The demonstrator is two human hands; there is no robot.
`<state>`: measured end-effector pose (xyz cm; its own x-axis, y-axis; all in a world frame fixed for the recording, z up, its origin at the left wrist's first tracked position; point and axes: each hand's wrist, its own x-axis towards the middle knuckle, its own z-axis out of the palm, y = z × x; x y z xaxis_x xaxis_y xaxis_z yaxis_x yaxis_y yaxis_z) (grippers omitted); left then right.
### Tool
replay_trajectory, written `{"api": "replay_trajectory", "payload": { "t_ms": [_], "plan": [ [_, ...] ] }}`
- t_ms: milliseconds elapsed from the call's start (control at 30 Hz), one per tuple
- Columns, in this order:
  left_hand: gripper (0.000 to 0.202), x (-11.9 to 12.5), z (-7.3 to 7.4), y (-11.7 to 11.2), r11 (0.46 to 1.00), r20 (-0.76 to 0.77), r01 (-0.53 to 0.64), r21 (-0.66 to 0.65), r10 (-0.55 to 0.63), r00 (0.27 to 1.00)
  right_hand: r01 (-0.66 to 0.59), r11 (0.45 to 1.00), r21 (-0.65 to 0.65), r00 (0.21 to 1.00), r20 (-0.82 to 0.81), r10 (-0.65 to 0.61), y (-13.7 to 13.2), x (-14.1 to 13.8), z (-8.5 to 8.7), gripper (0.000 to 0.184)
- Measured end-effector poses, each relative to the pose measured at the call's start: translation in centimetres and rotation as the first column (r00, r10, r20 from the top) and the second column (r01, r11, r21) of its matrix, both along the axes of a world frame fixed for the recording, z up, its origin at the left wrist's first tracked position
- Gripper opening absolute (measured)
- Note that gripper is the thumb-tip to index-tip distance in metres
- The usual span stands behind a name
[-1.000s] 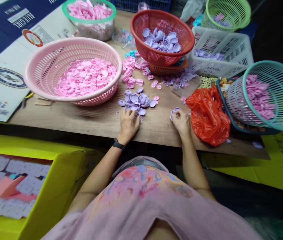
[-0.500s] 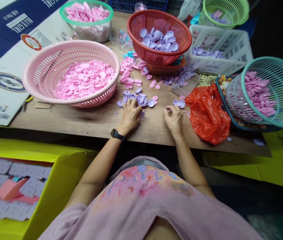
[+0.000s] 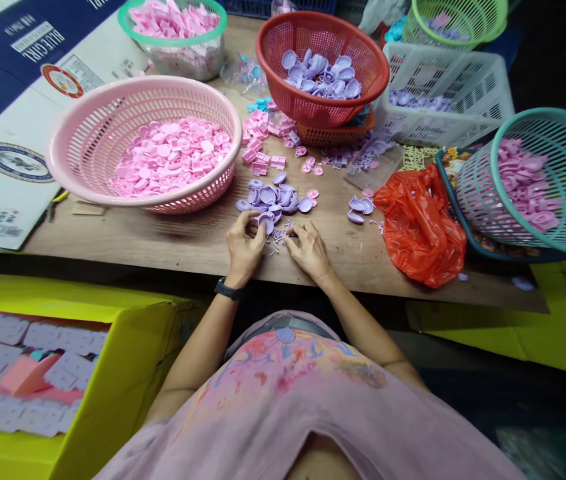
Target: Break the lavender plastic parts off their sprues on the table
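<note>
On the wooden table (image 3: 173, 237) lies a heap of lilac plastic discs (image 3: 273, 198). My left hand (image 3: 243, 243) pinches one lilac disc (image 3: 265, 222) at the heap's near edge. My right hand (image 3: 307, 247) rests beside it, fingers curled over tiny lilac bits (image 3: 279, 237) scattered on the table; I cannot see whether it holds one. A small separate group of lilac discs (image 3: 359, 208) lies to the right, apart from both hands.
A pink basket (image 3: 83, 127) of pink discs stands left. A red basket (image 3: 323, 107) of lilac discs is behind the heap. A red plastic bag (image 3: 420, 223) and a tilted teal basket (image 3: 553, 180) sit right. Yellow box (image 3: 107, 373) lower left.
My right hand left the small group of discs on the right and moved left, next to my left hand. My left hand drew back to the heap's near edge with a disc.
</note>
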<state>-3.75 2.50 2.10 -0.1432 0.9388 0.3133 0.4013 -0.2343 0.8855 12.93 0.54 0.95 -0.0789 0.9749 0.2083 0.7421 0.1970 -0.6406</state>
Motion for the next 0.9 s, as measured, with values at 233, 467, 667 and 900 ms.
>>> {"api": "replay_trajectory", "payload": {
  "t_ms": [233,467,667,900],
  "plan": [
    [0.016,-0.1,-0.6,-0.7,0.996,0.129,0.036,-0.081,-0.025,0.991,-0.044,0.998,-0.034,0.999,0.007,0.045,0.2,1.2,0.2,0.012],
    [0.014,0.3,-0.7,-0.9,0.994,0.165,0.015,-0.106,0.003,0.986,0.045,0.999,0.008,0.999,0.031,-0.045,0.2,2.9,-0.2,0.013],
    [0.017,0.9,-0.7,-1.2,0.989,0.247,0.036,-0.142,0.0,0.969,0.055,0.998,0.016,0.998,0.027,-0.056,-0.2,3.6,-0.4,0.013],
    [0.017,1.2,-0.8,-1.4,0.982,0.301,0.069,-0.174,-0.014,0.954,0.073,0.997,0.028,0.996,0.045,-0.074,0.3,3.3,-0.7,0.01]
  ]
}}
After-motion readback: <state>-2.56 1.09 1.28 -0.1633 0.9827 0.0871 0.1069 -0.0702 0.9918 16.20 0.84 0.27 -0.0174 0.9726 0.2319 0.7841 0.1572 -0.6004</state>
